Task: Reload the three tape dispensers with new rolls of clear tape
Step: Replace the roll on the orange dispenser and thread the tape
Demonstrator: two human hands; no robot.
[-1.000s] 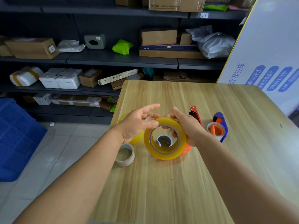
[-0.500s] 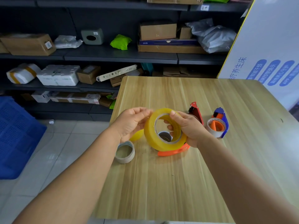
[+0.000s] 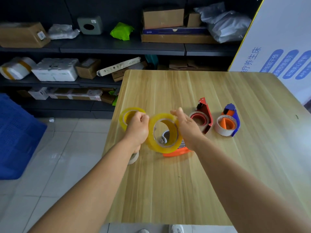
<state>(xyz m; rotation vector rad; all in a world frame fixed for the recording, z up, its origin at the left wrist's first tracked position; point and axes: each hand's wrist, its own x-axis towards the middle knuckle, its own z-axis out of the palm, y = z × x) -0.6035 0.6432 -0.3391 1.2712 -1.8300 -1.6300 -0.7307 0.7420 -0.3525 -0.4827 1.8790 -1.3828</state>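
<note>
I hold a new roll of yellowish clear tape (image 3: 161, 148) upright above the table, between both hands. My left hand (image 3: 137, 129) is curled, its fingertips pinched at the roll's left rim. My right hand (image 3: 189, 127) cups the right side, fingers lying over the top. Beneath the roll lies an orange dispenser (image 3: 178, 152), mostly hidden. A red dispenser (image 3: 204, 117) with a worn core and a blue dispenser (image 3: 231, 122) with an orange hub stand to the right. A second new roll (image 3: 124, 117) lies behind my left hand.
A near-empty tape core (image 3: 133, 159) peeks out under my left wrist at the wooden table's (image 3: 185, 190) left edge. Dark shelves (image 3: 117, 46) with boxes stand beyond the table, a blue crate (image 3: 15, 135) sits on the floor at left, and a white sign (image 3: 284, 41) leans at right.
My left fingers have closed from spread to a pinch at the roll's rim. The roll has tilted more face-on, and my right fingers have shifted from inside the core to over its top.
</note>
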